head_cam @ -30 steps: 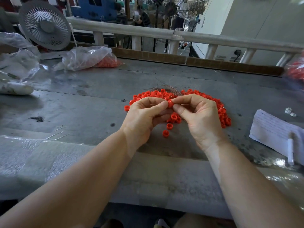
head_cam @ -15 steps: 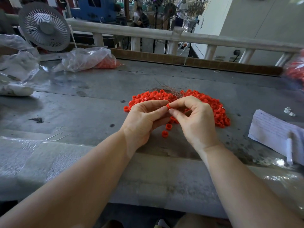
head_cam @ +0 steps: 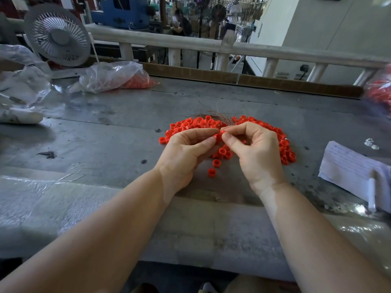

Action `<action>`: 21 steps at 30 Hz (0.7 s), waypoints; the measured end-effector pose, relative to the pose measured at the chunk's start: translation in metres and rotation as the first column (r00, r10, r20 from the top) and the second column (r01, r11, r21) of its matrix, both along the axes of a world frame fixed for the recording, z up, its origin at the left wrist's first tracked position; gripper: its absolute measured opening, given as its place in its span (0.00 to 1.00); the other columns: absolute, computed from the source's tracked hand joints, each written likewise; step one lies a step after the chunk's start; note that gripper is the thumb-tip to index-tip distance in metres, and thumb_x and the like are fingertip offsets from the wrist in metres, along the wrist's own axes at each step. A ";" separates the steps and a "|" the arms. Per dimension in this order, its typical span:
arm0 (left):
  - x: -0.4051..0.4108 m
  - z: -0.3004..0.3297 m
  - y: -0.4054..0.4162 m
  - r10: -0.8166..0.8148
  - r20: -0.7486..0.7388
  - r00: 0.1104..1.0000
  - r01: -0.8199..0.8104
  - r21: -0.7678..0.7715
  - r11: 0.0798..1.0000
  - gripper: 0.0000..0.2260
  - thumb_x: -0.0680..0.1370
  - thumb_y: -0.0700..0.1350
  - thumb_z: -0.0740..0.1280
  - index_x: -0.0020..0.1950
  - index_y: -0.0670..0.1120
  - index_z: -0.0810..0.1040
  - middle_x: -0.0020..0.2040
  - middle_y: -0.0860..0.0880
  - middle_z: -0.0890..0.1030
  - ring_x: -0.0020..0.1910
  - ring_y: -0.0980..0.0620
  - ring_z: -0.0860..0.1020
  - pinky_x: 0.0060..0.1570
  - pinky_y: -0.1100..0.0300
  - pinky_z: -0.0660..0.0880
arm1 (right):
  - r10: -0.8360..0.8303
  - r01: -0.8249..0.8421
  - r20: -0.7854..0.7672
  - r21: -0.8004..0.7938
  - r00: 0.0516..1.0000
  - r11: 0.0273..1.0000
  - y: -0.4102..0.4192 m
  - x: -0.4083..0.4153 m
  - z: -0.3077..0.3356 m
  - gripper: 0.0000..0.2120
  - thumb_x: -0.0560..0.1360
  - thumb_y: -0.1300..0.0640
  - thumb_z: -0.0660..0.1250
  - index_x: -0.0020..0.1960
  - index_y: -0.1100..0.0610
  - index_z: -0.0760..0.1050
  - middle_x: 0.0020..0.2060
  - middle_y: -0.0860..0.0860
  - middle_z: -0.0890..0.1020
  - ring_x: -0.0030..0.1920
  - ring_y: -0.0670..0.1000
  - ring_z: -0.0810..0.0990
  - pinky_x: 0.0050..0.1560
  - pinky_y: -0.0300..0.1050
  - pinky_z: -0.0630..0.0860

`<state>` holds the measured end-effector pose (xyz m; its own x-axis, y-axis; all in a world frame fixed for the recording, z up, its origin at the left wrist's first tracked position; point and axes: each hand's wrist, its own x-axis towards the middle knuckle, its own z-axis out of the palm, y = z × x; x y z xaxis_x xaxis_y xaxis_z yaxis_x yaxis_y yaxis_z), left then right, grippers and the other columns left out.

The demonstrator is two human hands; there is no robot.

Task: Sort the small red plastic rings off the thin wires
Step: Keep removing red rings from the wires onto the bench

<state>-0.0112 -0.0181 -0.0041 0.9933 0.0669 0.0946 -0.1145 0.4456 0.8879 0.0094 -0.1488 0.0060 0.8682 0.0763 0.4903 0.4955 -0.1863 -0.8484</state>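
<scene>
Red ring (head_cam: 218,136) pinched between both hands (over the pile (head_cam: 283,144)).

Setting: factory or workshop floor. Evidence: worn, stained grey metal workbench (head_cam: 105,132); blue machine (head_cam: 122,9) behind a white railing (head_cam: 190,44); several standing fans, one white round desk fan (head_cam: 58,37); clear plastic bags holding red parts (head_cam: 118,77); a bulk heap of small red plastic rings (head_cam: 283,142).
</scene>
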 end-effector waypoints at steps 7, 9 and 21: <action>-0.001 0.003 0.001 -0.040 -0.025 0.999 0.038 -0.096 0.995 0.09 0.75 0.30 0.62 0.44 0.40 0.79 0.35 0.48 0.84 0.38 0.56 0.83 0.38 0.67 0.78 | 0.044 -0.027 -0.081 0.202 0.996 0.979 -0.001 0.004 -0.001 0.07 0.71 0.62 0.70 0.37 0.51 0.78 0.35 0.52 0.83 0.35 0.44 0.79 0.36 0.35 0.73; -0.001 0.003 0.001 -0.039 -0.030 0.999 0.036 -0.102 0.994 0.09 0.75 0.30 0.62 0.44 0.40 0.79 0.35 0.48 0.84 0.38 0.56 0.83 0.38 0.67 0.78 | 0.031 -0.016 -0.069 0.204 0.997 0.979 -0.002 0.004 -0.001 0.07 0.72 0.60 0.70 0.37 0.51 0.78 0.32 0.48 0.82 0.33 0.43 0.77 0.35 0.35 0.73; -0.001 0.004 0.003 -0.040 -0.057 0.998 0.034 -0.108 0.994 0.08 0.74 0.31 0.63 0.45 0.40 0.79 0.36 0.47 0.84 0.38 0.54 0.83 0.37 0.67 0.78 | 0.040 -0.017 -0.110 0.202 0.993 0.979 -0.003 0.006 -0.002 0.07 0.71 0.61 0.71 0.37 0.53 0.77 0.30 0.47 0.81 0.32 0.44 0.78 0.33 0.35 0.74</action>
